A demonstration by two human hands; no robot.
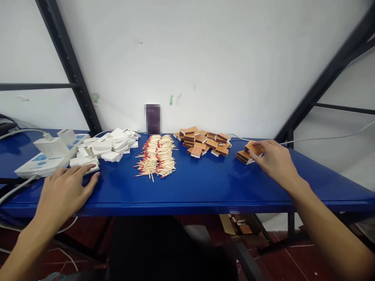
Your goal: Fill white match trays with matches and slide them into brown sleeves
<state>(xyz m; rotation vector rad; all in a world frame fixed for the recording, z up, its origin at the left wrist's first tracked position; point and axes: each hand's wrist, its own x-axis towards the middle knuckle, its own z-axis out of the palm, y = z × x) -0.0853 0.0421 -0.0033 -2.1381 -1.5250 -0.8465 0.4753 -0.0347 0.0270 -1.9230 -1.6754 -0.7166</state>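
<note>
On the right of the blue table, my right hand [274, 160] pinches an orange-brown matchbox [253, 147] between thumb and fingers, right above other matchboxes [243, 157] lying there. My left hand [65, 189] rests palm down at the left, thumb apart from the fingers. Its fingertips reach the nearest of the small white matchbox trays [102, 146], which lie in a loose pile. Red-headed matches [157, 155] are heaped in two columns at the middle. Between them and my right hand is a jumbled pile of matchbox sleeves [205, 142].
A white power strip [43, 164] with plugged-in adapters stands at the far left, its cables trailing over the table [187, 187] edge. A blurred-out dark rectangle [153, 119] leans against the wall. Below the table, a cardboard box [228, 224] holds more matchboxes. Dark metal frame posts stand on both sides.
</note>
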